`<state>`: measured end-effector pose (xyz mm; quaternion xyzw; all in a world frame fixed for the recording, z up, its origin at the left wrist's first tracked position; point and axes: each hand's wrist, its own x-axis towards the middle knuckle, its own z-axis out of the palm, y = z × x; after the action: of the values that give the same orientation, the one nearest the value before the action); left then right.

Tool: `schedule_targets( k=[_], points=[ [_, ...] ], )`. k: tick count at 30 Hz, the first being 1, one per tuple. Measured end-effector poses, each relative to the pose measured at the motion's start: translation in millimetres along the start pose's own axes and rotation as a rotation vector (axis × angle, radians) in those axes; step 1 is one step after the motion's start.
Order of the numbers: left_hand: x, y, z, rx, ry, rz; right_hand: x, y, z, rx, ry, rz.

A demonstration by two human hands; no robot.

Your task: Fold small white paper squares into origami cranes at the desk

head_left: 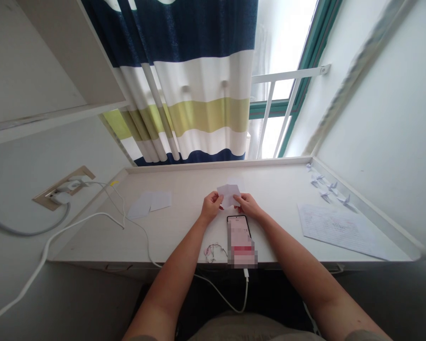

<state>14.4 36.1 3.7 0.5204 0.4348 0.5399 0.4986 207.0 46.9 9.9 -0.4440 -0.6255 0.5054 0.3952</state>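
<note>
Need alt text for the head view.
The left hand and right hand hold a sheet of pale paper over a white desk, just beyond a smartphone. Origami cranes and a handwritten sheet lie at right; loose paper pieces lie at left.

Small white paper sheet [230, 195], layered as if folded, tilted, uneven edges, pinched from both sides.

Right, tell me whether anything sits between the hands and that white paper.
Nothing visible does. The left hand and right hand are both already on the white paper. The phone lies just below the hands, nearer the person, not between them and the paper.
</note>
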Motion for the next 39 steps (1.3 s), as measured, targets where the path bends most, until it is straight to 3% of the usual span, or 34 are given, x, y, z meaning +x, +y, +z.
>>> schedule_targets(
  k=[3,10,20,29,35,39],
  points=[
    [1,1,-2.2,-0.049,0.049,-0.056,2,1,-2,0.071,0.044,0.009],
    [0,6,-3.9,-0.027,-0.033,-0.049,2,0,-4,0.23,0.069,-0.005],
    [6,-2,-7.1,-0.101,0.122,-0.06,0,-4,-9,0.224,0.034,0.013],
    [5,4,-16.0,-0.033,-0.049,-0.094,5,-2,-8,0.307,0.167,-0.015],
    [5,5,-19.3,-0.1,-0.055,-0.072,7,2,-13,0.385,0.13,0.075],
    [2,5,-15.8,-0.054,-0.025,-0.012,5,1,-11,0.361,0.137,0.028]
  ],
)
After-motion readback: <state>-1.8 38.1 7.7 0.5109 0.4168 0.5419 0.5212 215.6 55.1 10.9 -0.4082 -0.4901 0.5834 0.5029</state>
